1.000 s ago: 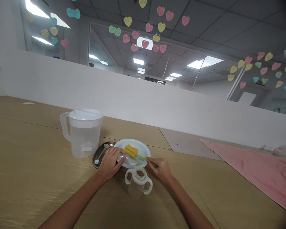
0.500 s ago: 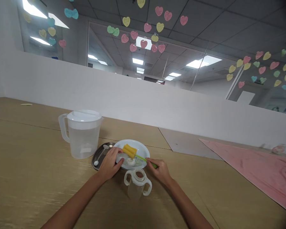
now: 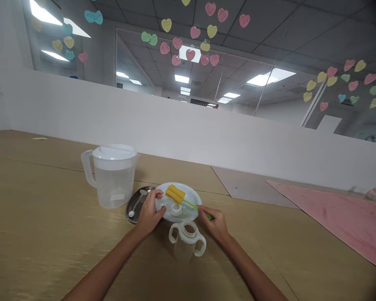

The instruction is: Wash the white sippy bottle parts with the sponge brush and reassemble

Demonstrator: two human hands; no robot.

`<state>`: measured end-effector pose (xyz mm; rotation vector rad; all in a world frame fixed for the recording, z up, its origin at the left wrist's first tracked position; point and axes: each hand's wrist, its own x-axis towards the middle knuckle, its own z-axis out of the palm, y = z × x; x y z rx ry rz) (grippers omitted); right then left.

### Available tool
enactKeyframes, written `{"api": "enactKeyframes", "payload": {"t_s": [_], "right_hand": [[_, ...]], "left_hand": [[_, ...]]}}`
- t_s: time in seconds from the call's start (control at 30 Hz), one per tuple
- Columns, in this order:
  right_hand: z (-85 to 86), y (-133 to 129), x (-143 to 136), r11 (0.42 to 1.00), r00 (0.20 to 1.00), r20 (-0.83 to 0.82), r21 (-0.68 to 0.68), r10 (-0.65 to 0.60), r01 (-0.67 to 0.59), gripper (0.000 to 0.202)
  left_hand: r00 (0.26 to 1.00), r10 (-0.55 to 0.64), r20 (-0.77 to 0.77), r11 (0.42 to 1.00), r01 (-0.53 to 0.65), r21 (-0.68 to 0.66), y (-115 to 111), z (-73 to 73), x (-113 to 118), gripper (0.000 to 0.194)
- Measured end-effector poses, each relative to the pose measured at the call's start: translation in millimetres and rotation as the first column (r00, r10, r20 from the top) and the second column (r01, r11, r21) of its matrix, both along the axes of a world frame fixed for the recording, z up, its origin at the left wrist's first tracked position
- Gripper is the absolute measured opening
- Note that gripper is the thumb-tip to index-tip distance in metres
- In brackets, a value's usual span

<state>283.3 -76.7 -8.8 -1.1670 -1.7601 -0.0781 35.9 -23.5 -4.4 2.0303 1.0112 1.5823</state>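
My left hand (image 3: 150, 212) is closed round a clear plastic cover (image 3: 159, 204) at the left side of a white plate (image 3: 194, 196). Between the fingers of my right hand (image 3: 215, 222) is the green handle of a sponge brush, its yellow sponge head (image 3: 175, 194) over the plate beside the clear cover. Just below the sponge, a white ring-shaped cap (image 3: 176, 210) lies on the plate. In front of the plate, a clear two-handled baby bottle (image 3: 186, 241) stands upright without a lid, between my forearms.
A lidded translucent pitcher (image 3: 114, 184) holding clear liquid stands to the left. Partly under the plate is a metal tray (image 3: 129, 215) bearing a small white brush (image 3: 138, 204). A pink cloth (image 3: 341, 217) lies at the right, and a white wall (image 3: 175, 129) rises behind the table.
The sponge head has shifted slightly away from me and off the clear cover. Both hands keep their holds. The whole view has swung a little, so everything sits further right.
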Motion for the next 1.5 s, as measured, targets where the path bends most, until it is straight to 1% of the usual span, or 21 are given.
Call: {"api": "enactKeyframes", "payload": {"t_s": [0.1,0.2,0.3,0.37,0.47,0.57,0.67,0.73,0.8,0.9,0.97,1.0,1.03,1.1,1.13,1.2,1.27,1.3,1.33,1.4,1.5], "right_hand": [[-0.5,0.9,-0.3,0.999,0.999,-0.031,0.038,-0.037,0.038,0.023],[-0.4,0.1,-1.7,0.995,0.999,-0.025,0.093,-0.047,0.049,0.022],[1.8,-3.4,-5.0,0.984,0.998,0.051,0.178,-0.032,0.022,0.022],[4.3,-6.6,-7.0,0.967,0.991,0.125,0.255,-0.037,0.004,0.021],[7.2,-10.9,-8.6,0.932,0.969,0.247,0.357,-0.026,-0.067,0.02],[7.6,-13.9,-9.8,0.877,0.932,0.363,0.449,-0.007,-0.169,0.023],[6.4,-15.6,-11.9,0.842,0.914,0.402,0.51,-0.056,-0.173,0.03],[5.5,-15.6,-12.2,0.838,0.915,0.397,0.523,-0.079,-0.154,0.032],[4.4,-14.5,-10.2,0.836,0.903,0.424,0.518,-0.067,-0.181,0.032],[1.8,-11.4,-3.6,0.836,0.854,0.518,0.488,-0.048,-0.249,0.033],[-0.1,-9.1,0.5,0.844,0.831,0.552,0.479,-0.073,-0.243,0.031],[-0.9,-8.2,1.7,0.849,0.824,0.56,0.473,-0.085,-0.234,0.03],[-1.5,-7.5,2.2,0.853,0.824,0.559,0.472,-0.093,-0.223,0.029],[-1.5,-6.6,1.3,0.854,0.84,0.533,0.479,-0.101,-0.201,0.027],[-1.0,-6.3,0.3,0.854,0.853,0.511,0.486,-0.106,-0.185,0.026],[0.4,-5.8,-1.3,0.852,0.88,0.458,0.504,-0.127,-0.139,0.024],[1.7,-5.1,-1.5,0.855,0.903,0.4,0.513,-0.157,-0.079,0.022],[2.2,-4.8,-0.9,0.857,0.913,0.371,0.514,-0.172,-0.048,0.022],[2.4,-4.3,0.0,0.86,0.919,0.348,0.51,-0.182,-0.022,0.021],[2.2,-3.5,1.9,0.868,0.924,0.332,0.496,-0.191,0.001,0.021],[0.6,-2.3,3.6,0.869,0.922,0.332,0.495,-0.201,0.011,0.02]], "left_hand": [[0.993,0.063,0.1,0.996,-0.068,0.049,2.4,1.2,-3.7,0.027],[0.967,0.111,0.228,0.991,-0.126,0.052,4.2,4.7,-7.4,0.022],[0.944,0.102,0.315,0.992,-0.12,0.037,3.8,7.7,-9.0,0.022],[0.947,0.072,0.312,0.995,-0.091,0.046,1.9,8.6,-8.8,0.021],[0.972,0.037,0.231,0.995,-0.057,0.081,-3.0,9.1,-7.4,0.021],[0.994,0.012,0.108,0.989,-0.027,0.145,-8.0,10.2,-5.6,0.02],[0.999,-0.001,0.052,0.986,-0.008,0.167,-10.6,11.5,-3.9,0.021],[0.998,-0.02,0.053,0.99,0.013,0.144,-10.8,11.4,-3.5,0.023],[0.998,-0.057,0.026,0.988,0.053,0.147,-10.5,10.3,-4.2,0.026],[0.983,-0.108,-0.147,0.971,0.136,0.199,-10.0,7.6,-6.7,0.033],[0.956,-0.111,-0.272,0.959,0.174,0.223,-9.1,5.9,-8.3,0.04],[0.947,-0.099,-0.305,0.956,0.175,0.233,-8.3,5.2,-8.7,0.041],[0.948,-0.077,-0.309,0.956,0.158,0.245,-7.2,4.7,-9.0,0.042],[0.966,-0.006,-0.258,0.962,0.077,0.263,-4.0,4.2,-9.8,0.04],[0.977,0.049,-0.206,0.962,0.01,0.272,-1.7,4.3,-10.8,0.039],[0.978,0.198,-0.068,0.943,-0.171,0.286,3.9,5.1,-15.1,0.037],[0.937,0.347,0.041,0.897,-0.344,0.277,11.0,5.6,-22.7,0.035],[0.917,0.396,0.054,0.879,-0.395,0.266,14.8,5.2,-27.1,0.035],[0.908,0.417,0.034,0.873,-0.411,0.261,18.5,4.2,-31.4,0.035],[0.908,0.418,-0.036,0.879,-0.395,0.267,25.2,0.2,-38.4,0.038],[0.898,0.405,-0.173,0.897,-0.354,0.265,31.4,-9.0,-41.4,0.05]]}}
